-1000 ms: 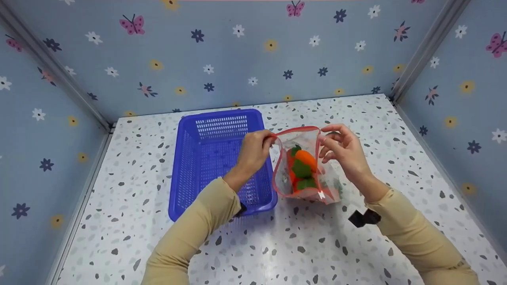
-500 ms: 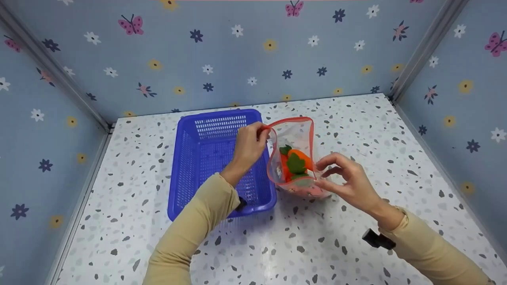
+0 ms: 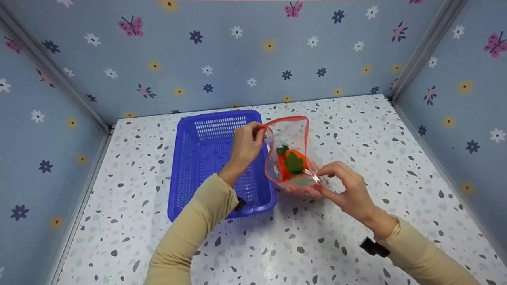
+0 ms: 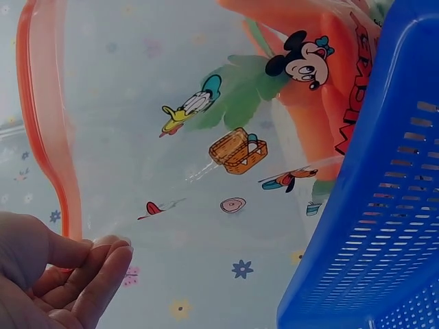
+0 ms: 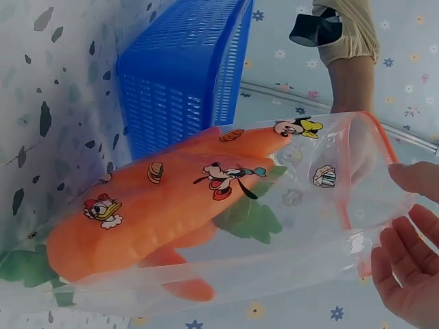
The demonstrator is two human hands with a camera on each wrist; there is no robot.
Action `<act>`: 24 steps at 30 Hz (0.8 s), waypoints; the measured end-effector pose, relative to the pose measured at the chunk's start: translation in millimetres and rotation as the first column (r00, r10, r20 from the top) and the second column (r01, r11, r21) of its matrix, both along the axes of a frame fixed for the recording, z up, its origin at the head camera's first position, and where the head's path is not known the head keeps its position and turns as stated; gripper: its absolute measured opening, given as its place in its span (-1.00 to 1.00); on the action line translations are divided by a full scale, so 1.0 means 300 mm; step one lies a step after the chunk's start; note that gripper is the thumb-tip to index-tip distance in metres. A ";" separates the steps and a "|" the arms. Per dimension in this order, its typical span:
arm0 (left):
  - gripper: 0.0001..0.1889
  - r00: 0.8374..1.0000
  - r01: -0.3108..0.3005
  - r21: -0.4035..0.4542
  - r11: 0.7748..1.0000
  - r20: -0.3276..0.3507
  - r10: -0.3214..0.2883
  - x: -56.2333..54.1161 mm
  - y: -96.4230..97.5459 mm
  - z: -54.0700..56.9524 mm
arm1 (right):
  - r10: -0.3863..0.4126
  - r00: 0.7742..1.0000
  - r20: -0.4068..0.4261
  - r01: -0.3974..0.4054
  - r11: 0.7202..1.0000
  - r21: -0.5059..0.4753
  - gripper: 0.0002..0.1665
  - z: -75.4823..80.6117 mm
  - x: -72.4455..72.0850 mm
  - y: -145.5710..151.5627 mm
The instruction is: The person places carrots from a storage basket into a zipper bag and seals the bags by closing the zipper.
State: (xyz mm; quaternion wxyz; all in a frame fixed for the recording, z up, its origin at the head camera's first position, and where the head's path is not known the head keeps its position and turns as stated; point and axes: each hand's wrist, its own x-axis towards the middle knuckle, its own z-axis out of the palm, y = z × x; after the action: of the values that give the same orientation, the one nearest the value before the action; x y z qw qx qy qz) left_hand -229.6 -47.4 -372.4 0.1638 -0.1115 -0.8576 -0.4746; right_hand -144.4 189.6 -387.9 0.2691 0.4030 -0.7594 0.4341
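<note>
A clear zip bag (image 3: 291,132) with a red rim and printed cartoon figures stands with its mouth spread apart. Inside lie orange carrots (image 5: 123,226) with green leafy tops (image 3: 294,162). My left hand (image 3: 246,144) pinches the red rim at the bag's left corner; in the left wrist view its thumb and fingertips (image 4: 113,250) meet on that edge. At the near right corner, my right hand (image 3: 348,190) holds the rim between thumb and fingers, right at the white zip slider (image 3: 315,178).
A blue plastic basket (image 3: 176,170) with slotted walls stands immediately left of the bag, under my left forearm. Both are on a speckled white tabletop (image 3: 130,237). Flower-patterned walls (image 3: 253,51) enclose the back and both sides.
My right hand has come down along the rim from the far right corner to the near one, by the slider. My left hand and the bag's mouth have shifted slightly left and away.
</note>
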 end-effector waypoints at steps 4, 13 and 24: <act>-0.86 1.000 -0.014 -0.002 1.000 -0.012 0.014 -0.006 -0.009 -0.009 | -0.026 1.000 0.007 0.026 0.998 -0.056 -0.64 -0.031 -0.018 0.014; -0.86 0.996 -0.043 -0.028 0.999 -0.073 0.041 -0.011 -0.044 -0.018 | -0.052 0.998 0.027 0.055 0.990 -0.131 -0.65 0.007 -0.021 0.013; -0.74 0.992 -0.083 -0.088 0.993 -0.102 0.074 0.023 -0.066 0.018 | 0.076 0.995 0.066 -0.051 0.946 -0.321 -0.87 0.079 -0.037 -0.021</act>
State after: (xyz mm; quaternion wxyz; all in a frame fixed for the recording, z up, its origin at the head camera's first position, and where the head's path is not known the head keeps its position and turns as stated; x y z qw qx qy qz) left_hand -222.8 -67.2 -367.0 0.2191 -0.1085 -0.8732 -0.4216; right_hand -155.4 183.4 -364.1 0.2869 0.3614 -0.6757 0.5749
